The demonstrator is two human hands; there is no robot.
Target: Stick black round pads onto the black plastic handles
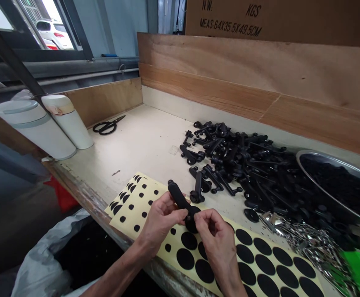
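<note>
Worktop: cream-surfaced bench point(143, 136), with tan plywood boards point(229, 78) along its far edge.
Left end: black-handled steel scissors point(107, 126) lying near two white cylindrical containers point(67, 121).
Right end: a loose pile of matte black plastic lever parts point(245, 165), beside a steel bowl point(331, 173) and silver metal pieces point(310, 243).
Near edge: yellow backing sheets point(130, 218) printed with round black pads point(245, 253).
Held item: one matte black plastic handle point(176, 196), raised above the sheets.
Left hand point(159, 222): closed around the handle's shaft.
Right hand point(215, 241): fingertips point(203, 216) pinched on the handle's round black end.
</note>
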